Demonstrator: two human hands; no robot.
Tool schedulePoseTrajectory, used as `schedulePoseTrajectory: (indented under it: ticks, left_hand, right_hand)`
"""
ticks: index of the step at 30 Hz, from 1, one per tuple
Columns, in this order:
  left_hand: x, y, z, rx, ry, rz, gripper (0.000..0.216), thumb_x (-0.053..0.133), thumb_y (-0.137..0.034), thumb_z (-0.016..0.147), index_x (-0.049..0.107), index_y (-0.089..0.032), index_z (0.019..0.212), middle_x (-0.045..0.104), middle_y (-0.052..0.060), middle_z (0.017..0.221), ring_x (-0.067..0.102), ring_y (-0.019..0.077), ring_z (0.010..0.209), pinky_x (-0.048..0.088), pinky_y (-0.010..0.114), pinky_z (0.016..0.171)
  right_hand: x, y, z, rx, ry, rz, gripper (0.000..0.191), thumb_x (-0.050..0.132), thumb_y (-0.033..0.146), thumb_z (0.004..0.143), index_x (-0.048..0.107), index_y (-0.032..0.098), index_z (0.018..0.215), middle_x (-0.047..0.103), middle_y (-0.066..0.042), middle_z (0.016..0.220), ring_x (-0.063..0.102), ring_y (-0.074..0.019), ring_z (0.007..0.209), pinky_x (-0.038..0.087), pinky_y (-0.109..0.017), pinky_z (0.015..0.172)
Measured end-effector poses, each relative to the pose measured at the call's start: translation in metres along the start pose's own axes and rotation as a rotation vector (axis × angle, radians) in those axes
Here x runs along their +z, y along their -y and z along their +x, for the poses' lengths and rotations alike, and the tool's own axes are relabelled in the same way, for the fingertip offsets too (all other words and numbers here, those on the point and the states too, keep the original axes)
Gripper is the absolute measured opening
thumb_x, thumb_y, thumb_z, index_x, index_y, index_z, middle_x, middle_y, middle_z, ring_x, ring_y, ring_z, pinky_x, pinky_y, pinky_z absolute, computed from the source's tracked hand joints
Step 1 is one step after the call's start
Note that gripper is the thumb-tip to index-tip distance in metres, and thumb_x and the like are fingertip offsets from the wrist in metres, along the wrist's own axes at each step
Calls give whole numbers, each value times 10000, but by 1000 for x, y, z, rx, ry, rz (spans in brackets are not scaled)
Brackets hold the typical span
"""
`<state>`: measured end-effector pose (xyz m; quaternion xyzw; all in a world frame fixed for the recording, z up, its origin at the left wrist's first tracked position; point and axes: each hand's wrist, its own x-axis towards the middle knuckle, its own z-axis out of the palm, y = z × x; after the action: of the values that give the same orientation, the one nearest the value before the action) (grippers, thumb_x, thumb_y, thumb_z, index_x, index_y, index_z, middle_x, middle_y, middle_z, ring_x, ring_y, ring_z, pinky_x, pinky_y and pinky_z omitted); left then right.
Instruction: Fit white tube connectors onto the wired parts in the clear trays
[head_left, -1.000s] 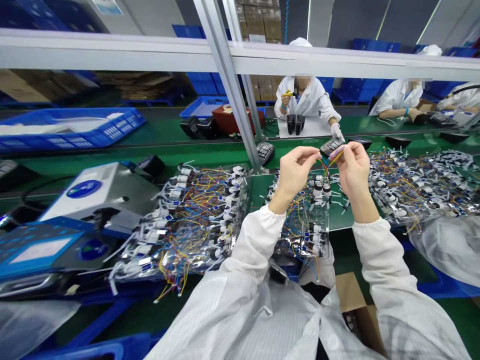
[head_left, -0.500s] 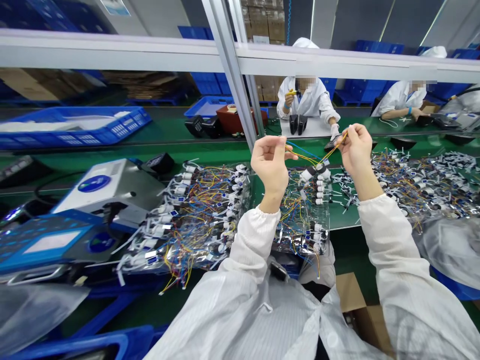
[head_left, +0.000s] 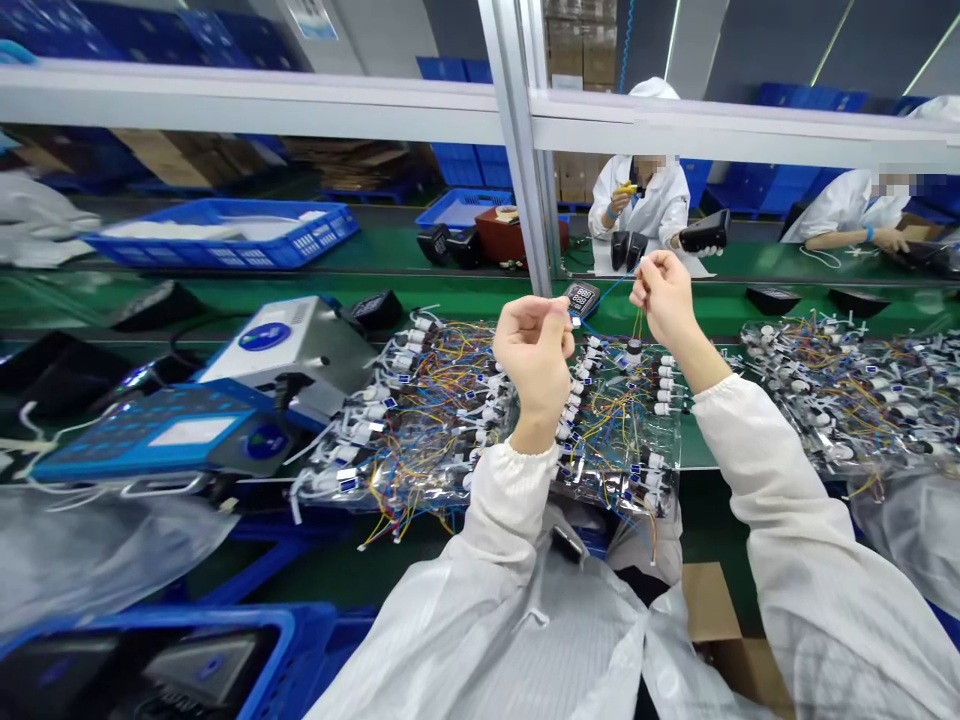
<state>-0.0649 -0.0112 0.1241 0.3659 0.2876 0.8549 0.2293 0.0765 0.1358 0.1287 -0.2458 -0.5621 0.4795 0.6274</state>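
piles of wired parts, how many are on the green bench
3: left pile beside the silver machine, middle pile next to it, right pile at the far right. More may be out of frame.

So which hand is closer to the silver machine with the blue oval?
Left. The left hand is to the right of the silver machine; the right hand is farther right, past the left one.
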Motion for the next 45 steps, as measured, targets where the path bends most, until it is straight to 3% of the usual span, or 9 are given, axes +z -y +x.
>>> schedulePoseTrajectory:
  ticks: [12, 16, 19, 22, 30, 34, 37, 41, 45]
  left_hand:
    - [-40, -49, -10, -97, 121, 47, 299, 866, -383, 798, 621, -212, 809, 712, -22, 733, 598, 57, 473, 328, 134, 329]
    - [-45, -41, -17, -176, 228, 79, 244, 853, -326, 815, 644, -201, 826, 700, -17, 690, 603, 70, 468, 339, 138, 327]
    - [-40, -34, -23, -223, 284, 63, 241, 844, -335, 827, 641, -204, 835, 673, -29, 661, 573, 65, 445, 341, 141, 329]
    - [-26, -30, -29, -226, 293, 4, 259, 836, -377, 834, 630, -221, 848, 678, -30, 707, 561, 58, 454, 344, 146, 340]
    - [-9, -19, -40, -296, 400, -49, 215, 799, -377, 857, 641, -232, 881, 640, -23, 819, 571, 62, 528, 474, 189, 471]
    - [-22, -3, -59, -87, 546, 387, 291, 752, -336, 887, 674, -232, 1148, 681, 82, 1167, 713, 190, 951, 615, 338, 818]
    - [-24, -2, -82, 184, 751, 630, 371, 761, -293, 882, 665, -255, 1238, 659, 108, 1283, 627, 271, 1221, 548, 459, 1033]
    - [-18, 0, -111, 246, 1409, 622, 257, 670, -269, 957, 684, -254, 1213, 708, 91, 1152, 659, 255, 1113, 553, 446, 993]
    - [-16, 11, -130, 110, 1560, 697, 206, 667, -277, 961, 685, -190, 1146, 684, 93, 1069, 674, 226, 976, 579, 344, 828]
  right_hand:
    - [49, -100, -16, 246, 72, -283, 261, 706, 378, 897, 511, 226, 811, 576, 45, 705, 534, -102, 577, 473, -253, 579]
    - [41, -79, -54, 91, 212, -403, 334, 716, 520, 881, 643, 196, 844, 662, -39, 916, 625, -178, 900, 524, -324, 858]
    - [30, -46, -100, 151, 565, -133, 516, 544, 690, 946, 683, 215, 1094, 690, -61, 1064, 656, -210, 1014, 538, -365, 915]
    - [19, -22, -147, 175, 759, -161, 488, 810, 577, 801, 698, 217, 1109, 708, -46, 1054, 662, -223, 1022, 535, -376, 943]
    - [-47, 11, -233, 525, 390, 19, 278, 653, 496, 959, 611, 224, 923, 626, 4, 750, 580, -137, 568, 500, -282, 532]
    - [-89, 28, -258, 608, 151, -45, 251, 638, 492, 965, 598, 245, 986, 560, 28, 714, 464, -110, 480, 242, -204, 361]
    - [-103, 40, -266, 558, 220, -351, 215, 649, 457, 963, 625, 244, 944, 579, 23, 695, 514, -132, 536, 371, -233, 431]
    - [-97, 47, -274, 321, 422, -650, 130, 629, 322, 962, 694, 238, 1037, 735, -66, 1040, 687, -245, 957, 558, -392, 867]
    - [-89, 44, -282, 378, 494, -677, 142, 618, 209, 922, 678, 225, 1050, 741, -71, 1097, 702, -258, 1012, 537, -386, 910]
